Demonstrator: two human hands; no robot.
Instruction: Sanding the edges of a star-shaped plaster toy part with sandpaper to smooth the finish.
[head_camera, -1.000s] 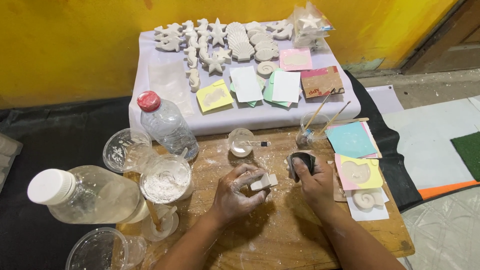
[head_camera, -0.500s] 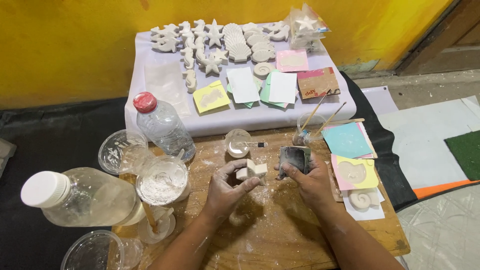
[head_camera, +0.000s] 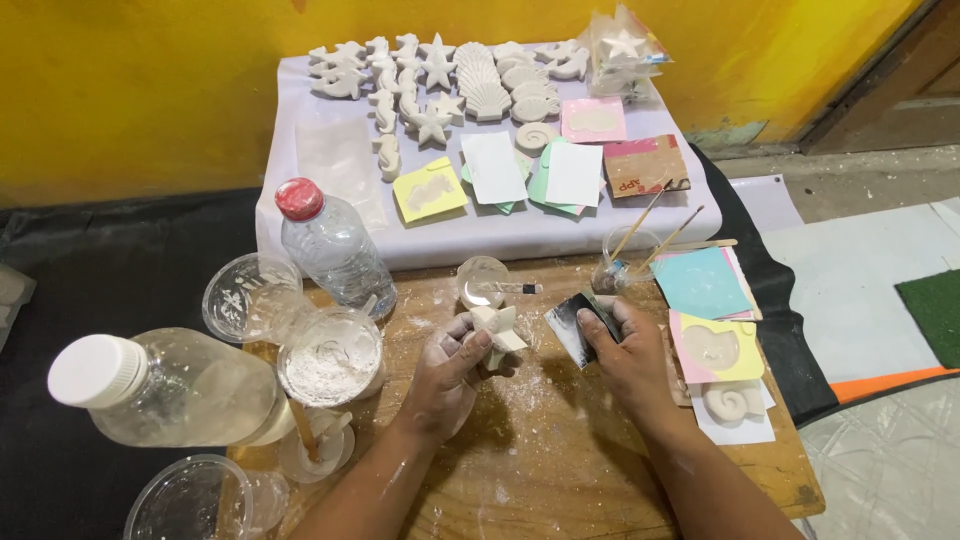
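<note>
Raised and turned since the earlier frame, the plaster star (head_camera: 497, 329) is gripped by the left hand (head_camera: 450, 365), edge presented to the sandpaper (head_camera: 580, 322) pinched in the right hand (head_camera: 628, 350) above the table (head_camera: 560, 470).

Craft workshop: plaster sea-shape casts (head_camera: 470, 80) drying, powder cup (head_camera: 330, 357), brushes (head_camera: 650, 225), dusty wooden board (head_camera: 560, 450), yellow wall (head_camera: 150, 80).
</note>
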